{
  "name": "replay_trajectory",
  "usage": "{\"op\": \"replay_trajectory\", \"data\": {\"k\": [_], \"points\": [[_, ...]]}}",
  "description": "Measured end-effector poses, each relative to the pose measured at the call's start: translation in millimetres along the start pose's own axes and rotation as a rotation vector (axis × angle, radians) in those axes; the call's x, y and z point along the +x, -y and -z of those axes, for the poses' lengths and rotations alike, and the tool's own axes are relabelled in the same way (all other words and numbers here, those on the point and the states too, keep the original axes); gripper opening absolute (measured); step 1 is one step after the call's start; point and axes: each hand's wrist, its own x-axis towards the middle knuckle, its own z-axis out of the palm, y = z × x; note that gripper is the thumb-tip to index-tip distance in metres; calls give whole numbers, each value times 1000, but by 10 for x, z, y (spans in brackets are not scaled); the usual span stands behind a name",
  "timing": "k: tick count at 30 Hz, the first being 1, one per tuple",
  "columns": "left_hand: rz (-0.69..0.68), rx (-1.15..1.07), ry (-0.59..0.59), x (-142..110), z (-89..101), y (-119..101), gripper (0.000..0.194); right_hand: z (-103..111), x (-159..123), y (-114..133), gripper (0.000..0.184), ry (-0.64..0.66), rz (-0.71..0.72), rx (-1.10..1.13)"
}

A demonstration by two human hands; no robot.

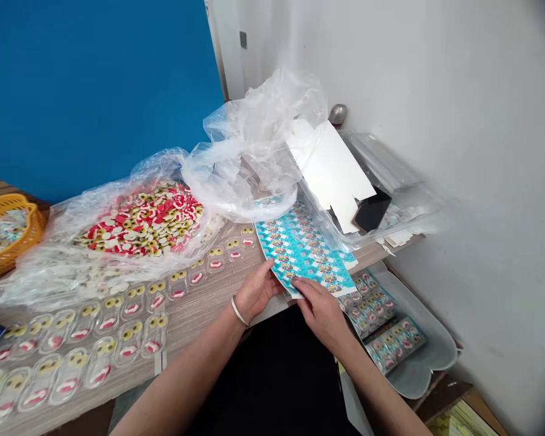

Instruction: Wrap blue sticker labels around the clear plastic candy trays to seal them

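Both hands are at the near edge of a printed card sheet [306, 257], turquoise with rows of small cartoon pictures. My left hand [257, 293] grips its left corner, thumb along the edge and fingers partly hidden beneath. My right hand [320, 309] pinches the near edge, with its fingers bent over the top. Part of another turquoise sheet shows at the right side. To the left, rows of clear plastic blister shells [129, 336] lie on the wooden table [195, 339], each holding yellow eye-like discs and a red-and-white mouth-like piece.
A clear plastic bag [254, 145] spreads over the back, with a heap of red, white and yellow pieces [149, 221] in its left part. An orange basket [34, 233] stands far left. White card [331, 172] lies back right. Below right, a grey bin [415, 372] holds packed blisters.
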Motion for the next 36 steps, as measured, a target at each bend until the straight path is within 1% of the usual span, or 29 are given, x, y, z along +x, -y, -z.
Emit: {"op": "replay_trajectory", "data": {"k": [2, 4, 6, 7, 9, 12, 15, 18, 21, 24, 28, 32, 36], "points": [[94, 99, 0, -200, 88, 79, 36, -17, -23, -19, 38, 22, -46, 48], [168, 153, 0, -397, 174, 162, 35, -9, -24, -8, 42, 91, -2, 64], [191, 164, -11, -543, 240, 239, 33, -3, -17, 24, 51, 165, 64, 84], [189, 166, -24, -590, 263, 273, 32, -5, -14, 43, 52, 187, 79, 102], [175, 171, -56, -634, 293, 329, 32, -21, -6, 80, 44, 200, 63, 150], [163, 165, -68, -624, 304, 373, 31, -57, 3, 123, 26, 203, -16, 225], [166, 154, -56, -593, 287, 387, 31, -85, 4, 146, 19, 220, -62, 258], [150, 189, -97, -567, 266, 409, 30, -101, -11, 153, 18, 218, -53, 249], [103, 243, -115, -537, 263, 446, 30, -106, -36, 155, 16, 195, -62, 217], [22, 311, -104, -503, 279, 471, 30, -97, -56, 163, 14, 186, -103, 208], [-70, 371, -78, -454, 302, 463, 31, -78, -56, 180, 13, 176, -144, 289], [-83, 328, -47, -424, 297, 432, 34, -71, -38, 183, 14, 166, -179, 375], [-109, 352, -39, -420, 266, 412, 32, -92, -33, 170, 14, 128, -202, 404]]}}
